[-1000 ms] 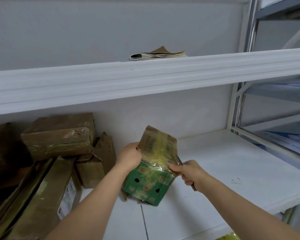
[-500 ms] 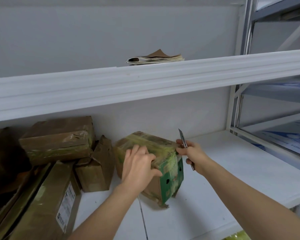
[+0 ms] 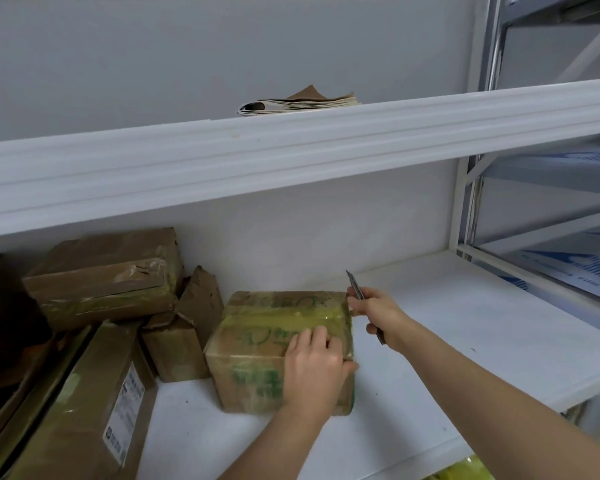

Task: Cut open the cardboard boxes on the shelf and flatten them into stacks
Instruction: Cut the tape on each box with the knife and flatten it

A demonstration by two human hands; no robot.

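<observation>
Left hand [image 3: 314, 370] presses flat on our taped box [image 3: 281, 344] | right hand [image 3: 378, 311] grips knife [image 3: 361, 299] at its right end | tape seam runs leftward from blade

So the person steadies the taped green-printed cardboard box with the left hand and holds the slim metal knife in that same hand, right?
Not quite. The left hand does steady the taped green-printed cardboard box, but the slim metal knife is in the right hand, as the head view shows.
</observation>
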